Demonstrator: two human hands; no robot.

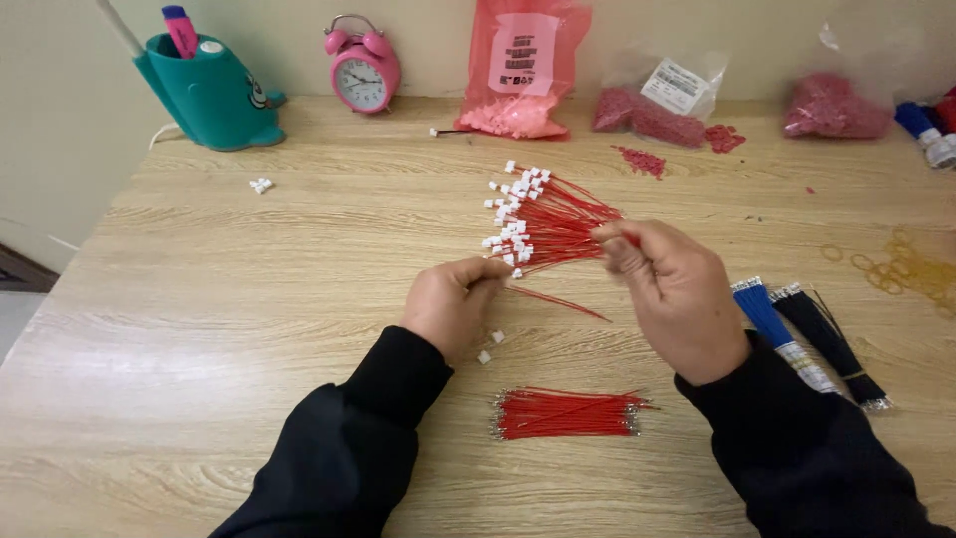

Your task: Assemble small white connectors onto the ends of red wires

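Both arms wear long black sleeves to the wrist; left hand (450,302) and right hand (675,291) bare.

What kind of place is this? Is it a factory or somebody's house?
Probably a home work desk, not a factory. A pink alarm clock and a teal pen holder stand on the wooden table, alongside bundles of red wires and bags of small parts.

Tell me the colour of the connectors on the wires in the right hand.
White, on red wires; the connectors show best in the head view.
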